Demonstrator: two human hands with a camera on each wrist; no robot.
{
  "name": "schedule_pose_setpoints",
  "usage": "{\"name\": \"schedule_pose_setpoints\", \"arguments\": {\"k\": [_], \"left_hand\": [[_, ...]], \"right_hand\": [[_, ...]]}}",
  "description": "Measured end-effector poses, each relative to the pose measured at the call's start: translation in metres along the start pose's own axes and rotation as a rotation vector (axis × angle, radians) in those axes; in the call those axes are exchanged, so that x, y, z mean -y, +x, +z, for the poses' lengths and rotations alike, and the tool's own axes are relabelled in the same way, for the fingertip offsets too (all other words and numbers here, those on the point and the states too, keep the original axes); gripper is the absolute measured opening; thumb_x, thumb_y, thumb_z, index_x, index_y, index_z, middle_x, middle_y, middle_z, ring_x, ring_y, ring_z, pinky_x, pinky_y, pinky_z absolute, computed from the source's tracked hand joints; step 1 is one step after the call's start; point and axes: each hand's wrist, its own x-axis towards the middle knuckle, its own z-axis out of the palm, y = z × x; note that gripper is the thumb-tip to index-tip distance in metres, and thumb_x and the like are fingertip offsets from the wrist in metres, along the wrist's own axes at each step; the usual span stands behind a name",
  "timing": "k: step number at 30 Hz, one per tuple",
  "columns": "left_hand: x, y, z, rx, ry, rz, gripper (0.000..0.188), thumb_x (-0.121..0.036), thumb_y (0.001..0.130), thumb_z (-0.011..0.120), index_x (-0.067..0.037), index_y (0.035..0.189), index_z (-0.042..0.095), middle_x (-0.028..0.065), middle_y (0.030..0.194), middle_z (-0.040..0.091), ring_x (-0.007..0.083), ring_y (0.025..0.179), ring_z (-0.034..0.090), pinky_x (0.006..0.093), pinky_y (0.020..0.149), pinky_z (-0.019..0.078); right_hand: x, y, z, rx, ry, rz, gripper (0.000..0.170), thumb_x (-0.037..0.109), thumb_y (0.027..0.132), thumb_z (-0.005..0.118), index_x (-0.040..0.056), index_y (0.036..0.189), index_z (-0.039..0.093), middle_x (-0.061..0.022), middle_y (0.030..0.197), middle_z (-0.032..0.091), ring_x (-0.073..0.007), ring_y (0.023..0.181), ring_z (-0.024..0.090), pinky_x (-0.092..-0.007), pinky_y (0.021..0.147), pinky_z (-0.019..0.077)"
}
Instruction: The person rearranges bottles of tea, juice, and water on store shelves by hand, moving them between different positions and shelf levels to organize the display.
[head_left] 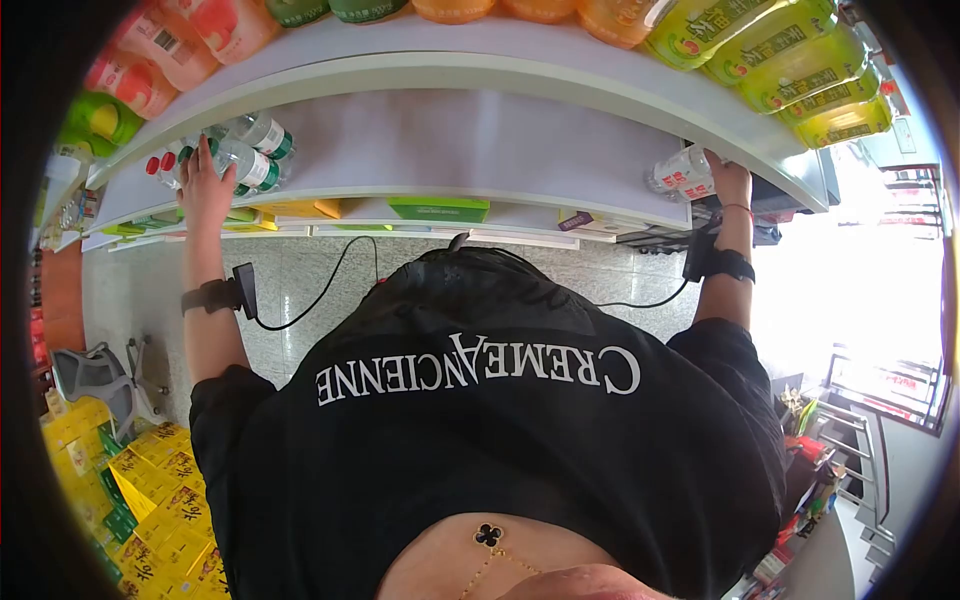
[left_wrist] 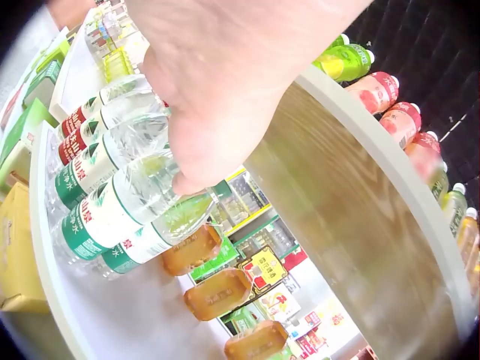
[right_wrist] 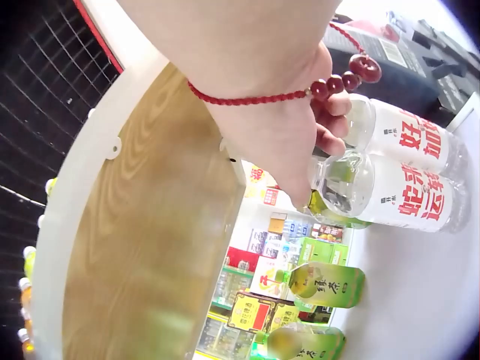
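Note:
My left hand (head_left: 207, 190) is among clear water bottles with green and red labels at the left end of the lower shelf (head_left: 440, 140), its fingers extended in the head view. In the left wrist view, the thumb (left_wrist: 206, 146) lies over the neck end of a green-labelled water bottle (left_wrist: 112, 210); the other fingers are hidden. At the shelf's right end, my right hand (head_left: 732, 183) grips clear bottles by their necks. White labels with red characters wrap the nearer bottle (right_wrist: 409, 195) and the one beside it (right_wrist: 409, 135). Curled fingers (right_wrist: 335, 116) show at the necks.
Pink, orange and yellow-green drink bottles (head_left: 790, 55) line the upper shelf above my hands. Green tea bottles (right_wrist: 330, 285) stand behind the water bottles on the right; amber bottles (left_wrist: 217, 295) stand on the left. Boxes, including a green one (head_left: 438, 210), sit below the shelf's front edge.

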Motion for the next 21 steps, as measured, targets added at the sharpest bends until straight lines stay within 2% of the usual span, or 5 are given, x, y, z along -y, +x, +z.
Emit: {"name": "schedule_pose_setpoints", "arguments": {"k": [3,5,10,14,21], "left_hand": [[-0.006,-0.004,-0.005,-0.002,-0.018,-0.005,0.077,-0.040,0.084,0.063,-0.020,0.147,0.024,0.0077,0.145,0.038,0.0327,0.136,0.031,0.0589,0.099,0.0349],[-0.008,-0.007,-0.002,-0.208,-0.079,0.071,0.077,-0.039,0.083,0.064,-0.018,0.147,0.026,0.0087,0.144,0.039,0.0335,0.135,0.031,0.0581,0.100,0.0346],[-0.016,-0.007,-0.011,-0.365,-0.188,0.160,0.067,-0.030,0.080,0.067,-0.011,0.138,0.040,0.0170,0.132,0.049,0.0383,0.126,0.041,0.0532,0.100,0.0361],[-0.020,-0.011,-0.029,-0.406,-0.345,0.213,0.050,-0.022,0.079,0.068,-0.010,0.125,0.053,0.0155,0.114,0.057,0.0377,0.107,0.051,0.0482,0.090,0.0423],[-0.024,-0.050,-0.014,-0.103,-0.736,0.238,0.031,-0.016,0.081,0.066,-0.007,0.110,0.060,0.0130,0.093,0.062,0.0318,0.086,0.060,0.0408,0.073,0.0488]], "right_hand": [[0.002,0.007,0.016,-0.133,-0.063,-0.118,0.057,0.051,0.081,0.061,0.0099,0.121,0.059,-0.0202,0.119,0.059,-0.0386,0.110,0.055,-0.0441,0.092,0.0458],[0.034,-0.002,0.022,-0.197,-0.111,-0.041,0.051,0.045,0.080,0.063,0.0107,0.118,0.061,-0.0182,0.118,0.061,-0.0374,0.110,0.056,-0.0441,0.092,0.0455],[0.137,-0.014,0.032,-0.109,-0.004,-0.262,0.044,0.039,0.082,0.064,0.0100,0.115,0.063,-0.0158,0.118,0.062,-0.0354,0.109,0.057,-0.0431,0.092,0.0454],[0.229,-0.014,0.075,-0.041,0.060,-0.460,0.038,0.036,0.083,0.064,0.0128,0.112,0.066,-0.0135,0.115,0.063,-0.0332,0.109,0.057,-0.0420,0.091,0.0458],[0.448,-0.058,0.104,0.207,0.499,-0.664,0.037,0.037,0.079,0.071,0.0063,0.099,0.068,-0.0108,0.086,0.068,-0.0237,0.079,0.065,-0.0352,0.072,0.0505]]}}
